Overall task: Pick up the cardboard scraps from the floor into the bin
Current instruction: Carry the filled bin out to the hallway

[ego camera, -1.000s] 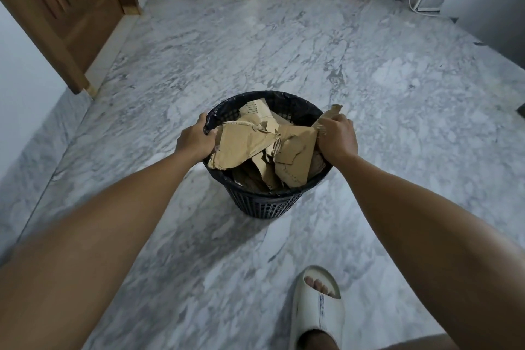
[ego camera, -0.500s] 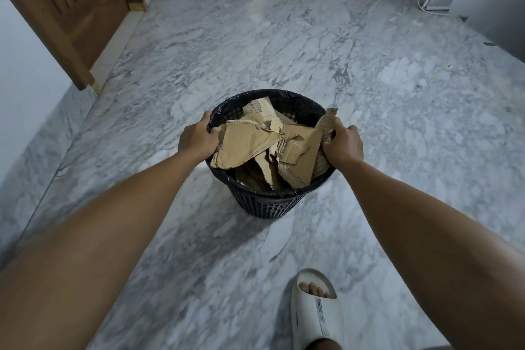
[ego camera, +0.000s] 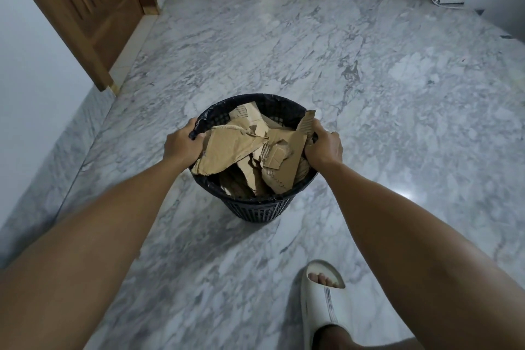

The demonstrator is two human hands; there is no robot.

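Since a second ago the right hand point(ego camera: 324, 148) has slid onto the bin point(ego camera: 257, 207) rim, curled round it; the left hand point(ego camera: 181, 145) still grips the opposite rim. Cardboard scraps point(ego camera: 244, 150) fill the bin on the marble floor point(ego camera: 369, 79).

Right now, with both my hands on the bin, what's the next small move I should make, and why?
Probably push the cardboard scraps down into the bin. They sit heaped to the rim, and one strip stands above it by your right hand. Your left hand grips the opposite rim, so the bin looks steady. No scraps show on the floor in this view.
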